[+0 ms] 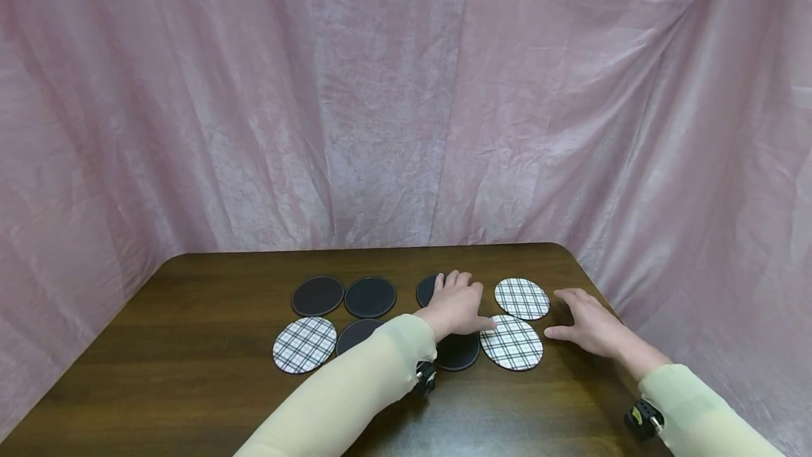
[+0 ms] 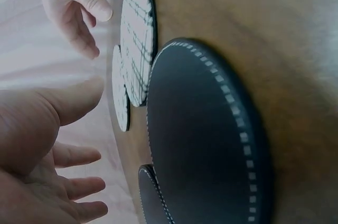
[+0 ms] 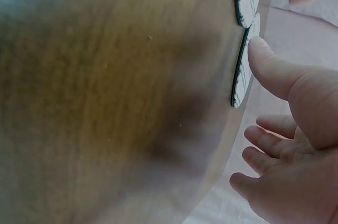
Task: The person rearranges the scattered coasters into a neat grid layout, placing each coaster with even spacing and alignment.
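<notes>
Round coasters lie in two groups on the table. My left hand (image 1: 454, 307), fingers spread and holding nothing, hovers over the right group. Beneath it are a dark back coaster (image 1: 426, 290) and a dark front coaster (image 1: 458, 352), both partly hidden. White stitching rims the large dark coaster (image 2: 200, 123) in the left wrist view. A plaid back coaster (image 1: 522, 298) and a plaid front coaster (image 1: 512, 344) lie between my hands. To their right, my right hand (image 1: 591, 324) is held above the table with fingers extended, nothing in its grasp.
In the left group are two dark coasters (image 1: 318, 296) at the back, a plaid coaster (image 1: 305, 345) in front and another dark coaster (image 1: 357, 334) partly behind my left sleeve. A pink curtain (image 1: 380, 104) hangs behind the brown wooden table (image 1: 190, 358).
</notes>
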`<state>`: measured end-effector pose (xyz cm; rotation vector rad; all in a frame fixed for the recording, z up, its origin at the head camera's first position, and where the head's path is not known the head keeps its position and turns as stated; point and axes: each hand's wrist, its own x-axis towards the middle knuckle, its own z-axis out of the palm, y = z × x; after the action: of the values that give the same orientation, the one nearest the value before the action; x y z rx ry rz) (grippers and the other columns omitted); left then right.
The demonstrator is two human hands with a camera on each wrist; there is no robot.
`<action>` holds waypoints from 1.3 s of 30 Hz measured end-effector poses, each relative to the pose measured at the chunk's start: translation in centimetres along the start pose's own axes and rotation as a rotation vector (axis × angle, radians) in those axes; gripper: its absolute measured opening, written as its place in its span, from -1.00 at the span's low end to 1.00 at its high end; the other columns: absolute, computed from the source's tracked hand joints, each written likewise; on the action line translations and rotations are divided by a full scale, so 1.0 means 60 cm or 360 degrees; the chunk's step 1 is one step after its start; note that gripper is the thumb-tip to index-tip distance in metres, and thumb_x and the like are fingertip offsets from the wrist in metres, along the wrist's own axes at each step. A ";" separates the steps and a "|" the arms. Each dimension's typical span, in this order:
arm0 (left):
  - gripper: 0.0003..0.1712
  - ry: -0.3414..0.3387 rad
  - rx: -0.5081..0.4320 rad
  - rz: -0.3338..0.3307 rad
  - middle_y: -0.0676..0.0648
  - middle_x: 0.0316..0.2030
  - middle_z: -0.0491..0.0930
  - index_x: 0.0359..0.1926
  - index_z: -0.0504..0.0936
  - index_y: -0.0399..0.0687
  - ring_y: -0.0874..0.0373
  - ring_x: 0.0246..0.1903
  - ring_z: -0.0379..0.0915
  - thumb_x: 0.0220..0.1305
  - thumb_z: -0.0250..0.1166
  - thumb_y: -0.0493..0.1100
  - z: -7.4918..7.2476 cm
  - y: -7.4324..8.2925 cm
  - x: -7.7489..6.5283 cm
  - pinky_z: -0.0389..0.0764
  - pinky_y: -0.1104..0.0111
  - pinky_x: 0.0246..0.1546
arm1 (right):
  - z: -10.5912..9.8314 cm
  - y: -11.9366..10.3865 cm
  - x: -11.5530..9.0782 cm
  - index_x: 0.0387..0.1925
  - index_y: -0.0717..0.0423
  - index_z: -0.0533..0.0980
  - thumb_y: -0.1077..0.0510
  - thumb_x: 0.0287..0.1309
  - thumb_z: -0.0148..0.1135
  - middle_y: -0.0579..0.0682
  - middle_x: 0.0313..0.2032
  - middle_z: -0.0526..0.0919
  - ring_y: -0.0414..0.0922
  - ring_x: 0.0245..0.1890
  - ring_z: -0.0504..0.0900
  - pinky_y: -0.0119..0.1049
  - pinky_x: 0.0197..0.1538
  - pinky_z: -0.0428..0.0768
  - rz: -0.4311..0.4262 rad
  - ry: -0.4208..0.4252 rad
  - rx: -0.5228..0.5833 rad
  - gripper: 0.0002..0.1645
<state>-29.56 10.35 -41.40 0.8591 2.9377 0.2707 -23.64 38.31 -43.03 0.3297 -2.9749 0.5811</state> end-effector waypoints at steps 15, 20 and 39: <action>-0.26 -0.0072 -0.0053 -0.0060 -0.04 0.51 0.47 0.52 0.57 0.10 -0.11 0.58 0.22 0.44 0.50 0.22 0.008 -0.003 0.072 -0.02 -0.25 0.62 | -0.011 0.024 0.037 0.45 0.61 0.34 -0.01 0.25 0.66 0.65 0.39 0.38 0.58 0.40 0.38 0.43 0.34 0.46 0.0027 -0.0147 -0.0003 0.06; -0.23 -0.0121 -0.0037 -0.0067 -0.03 0.53 0.46 0.57 0.54 0.13 -0.12 0.59 0.22 0.46 0.49 0.22 0.002 0.003 0.073 -0.02 -0.23 0.64 | -0.008 0.033 0.046 0.47 0.60 0.33 -0.02 0.27 0.64 0.65 0.42 0.35 0.58 0.43 0.35 0.43 0.35 0.45 0.0049 -0.0217 0.0019 0.06; -0.28 -0.0131 -0.0016 -0.0107 0.00 0.50 0.49 0.53 0.60 0.21 -0.10 0.55 0.27 0.44 0.51 0.22 0.026 0.007 0.100 0.04 -0.19 0.63 | -0.004 0.040 0.068 0.34 0.62 0.44 0.01 0.26 0.65 0.59 0.32 0.47 0.52 0.37 0.46 0.36 0.32 0.50 -0.0022 -0.0230 0.0028 -0.06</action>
<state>-34.22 14.19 -42.97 0.7493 2.8800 0.2394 -28.15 39.81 -43.14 0.4101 -3.1038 0.6072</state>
